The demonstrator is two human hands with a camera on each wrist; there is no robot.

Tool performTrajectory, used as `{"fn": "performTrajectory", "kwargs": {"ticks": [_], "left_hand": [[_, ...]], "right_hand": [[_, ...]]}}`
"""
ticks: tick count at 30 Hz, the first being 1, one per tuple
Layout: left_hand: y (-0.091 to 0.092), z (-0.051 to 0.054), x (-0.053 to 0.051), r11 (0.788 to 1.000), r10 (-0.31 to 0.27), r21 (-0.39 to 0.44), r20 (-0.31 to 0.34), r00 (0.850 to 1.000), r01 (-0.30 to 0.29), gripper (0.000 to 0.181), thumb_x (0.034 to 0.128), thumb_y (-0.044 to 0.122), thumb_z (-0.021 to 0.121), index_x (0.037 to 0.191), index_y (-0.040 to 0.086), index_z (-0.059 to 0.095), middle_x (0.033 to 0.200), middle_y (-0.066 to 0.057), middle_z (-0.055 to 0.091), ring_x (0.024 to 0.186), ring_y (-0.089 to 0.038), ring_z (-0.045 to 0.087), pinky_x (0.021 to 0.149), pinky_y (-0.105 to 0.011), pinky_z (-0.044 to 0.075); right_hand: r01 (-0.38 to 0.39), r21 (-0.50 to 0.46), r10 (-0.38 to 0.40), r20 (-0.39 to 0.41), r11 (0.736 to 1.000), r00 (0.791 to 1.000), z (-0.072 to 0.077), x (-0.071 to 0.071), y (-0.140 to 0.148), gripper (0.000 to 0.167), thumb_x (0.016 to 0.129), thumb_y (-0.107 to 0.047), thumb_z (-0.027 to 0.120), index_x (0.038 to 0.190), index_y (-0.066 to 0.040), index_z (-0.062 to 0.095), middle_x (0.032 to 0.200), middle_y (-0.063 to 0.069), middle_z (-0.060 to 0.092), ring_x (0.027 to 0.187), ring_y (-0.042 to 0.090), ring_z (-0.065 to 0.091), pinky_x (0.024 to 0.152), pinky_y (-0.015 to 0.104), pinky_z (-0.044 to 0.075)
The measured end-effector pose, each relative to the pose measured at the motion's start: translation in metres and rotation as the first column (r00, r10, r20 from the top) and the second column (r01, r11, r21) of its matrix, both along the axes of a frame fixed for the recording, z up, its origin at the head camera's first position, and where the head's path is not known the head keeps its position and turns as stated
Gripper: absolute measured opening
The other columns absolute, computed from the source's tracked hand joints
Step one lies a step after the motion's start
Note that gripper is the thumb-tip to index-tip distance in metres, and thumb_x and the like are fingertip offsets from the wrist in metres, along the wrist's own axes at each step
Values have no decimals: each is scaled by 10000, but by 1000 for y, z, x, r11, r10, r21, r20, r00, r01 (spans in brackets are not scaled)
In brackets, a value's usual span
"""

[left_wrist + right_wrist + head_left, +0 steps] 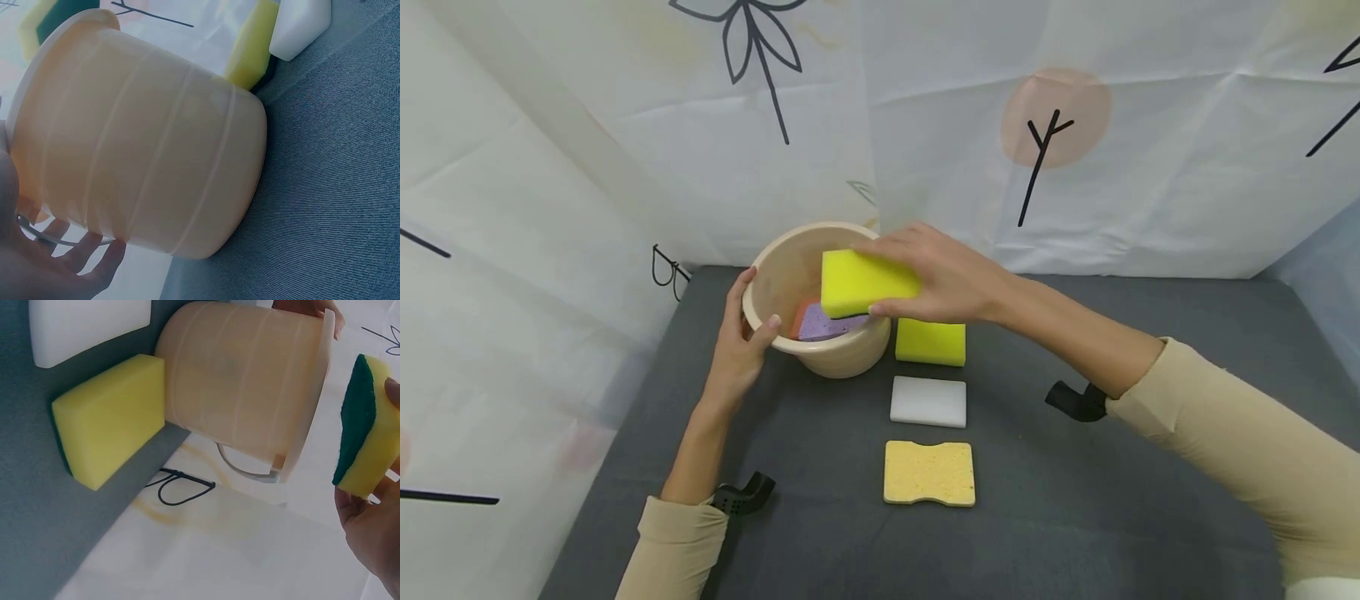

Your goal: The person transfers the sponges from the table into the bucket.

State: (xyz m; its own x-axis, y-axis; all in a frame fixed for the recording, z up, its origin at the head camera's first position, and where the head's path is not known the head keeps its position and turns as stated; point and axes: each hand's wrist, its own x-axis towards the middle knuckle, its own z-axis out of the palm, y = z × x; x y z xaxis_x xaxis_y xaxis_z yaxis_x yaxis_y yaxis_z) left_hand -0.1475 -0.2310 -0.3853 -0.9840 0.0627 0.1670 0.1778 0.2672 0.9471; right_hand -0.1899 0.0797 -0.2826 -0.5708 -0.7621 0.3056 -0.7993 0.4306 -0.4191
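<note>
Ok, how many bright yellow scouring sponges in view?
2: one sponge in the right grip above the bucket, another sponge on the tabletop beside the bucket; the bucket may hide more.

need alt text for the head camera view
A right hand holds a yellow sponge over a beige bucket, whose rim the left hand grips; a purple sponge lies inside. On the dark table lie another yellow sponge, a white sponge and a notched pale-yellow sponge.

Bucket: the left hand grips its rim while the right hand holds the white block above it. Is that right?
Not quite: the head view shows the right hand holding a yellow sponge, not the white block, which lies on the table. The left hand does grip the rim of the bucket.
</note>
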Motion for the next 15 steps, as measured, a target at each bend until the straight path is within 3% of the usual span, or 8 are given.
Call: {"fn": "performTrajectory", "kwargs": {"ticks": [6, 15], "left_hand": [[1, 0, 0, 1000, -8, 14, 0, 1000, 8, 727, 973, 121, 589, 1577, 293, 222, 1591, 38, 223, 1399, -234, 324, 928, -193, 427], [2, -2, 1, 1000, -12, 27, -4, 1000, 12, 730, 973, 58, 558, 1580, 279, 217, 1591, 17, 218, 1394, -244, 323, 927, -179, 423]], "right_hand": [[44, 46, -46, 50, 998, 998, 0, -11, -12, 677, 899, -407, 692, 1472, -107, 489, 1375, 85, 564, 1206, 256, 475, 1031, 405, 336], [51, 51, -56, 86, 997, 995, -4, -27, -28, 656, 899, -369, 683, 1460, -84, 499, 1381, 120, 546, 1246, 269, 479, 1060, 398, 344]]}}
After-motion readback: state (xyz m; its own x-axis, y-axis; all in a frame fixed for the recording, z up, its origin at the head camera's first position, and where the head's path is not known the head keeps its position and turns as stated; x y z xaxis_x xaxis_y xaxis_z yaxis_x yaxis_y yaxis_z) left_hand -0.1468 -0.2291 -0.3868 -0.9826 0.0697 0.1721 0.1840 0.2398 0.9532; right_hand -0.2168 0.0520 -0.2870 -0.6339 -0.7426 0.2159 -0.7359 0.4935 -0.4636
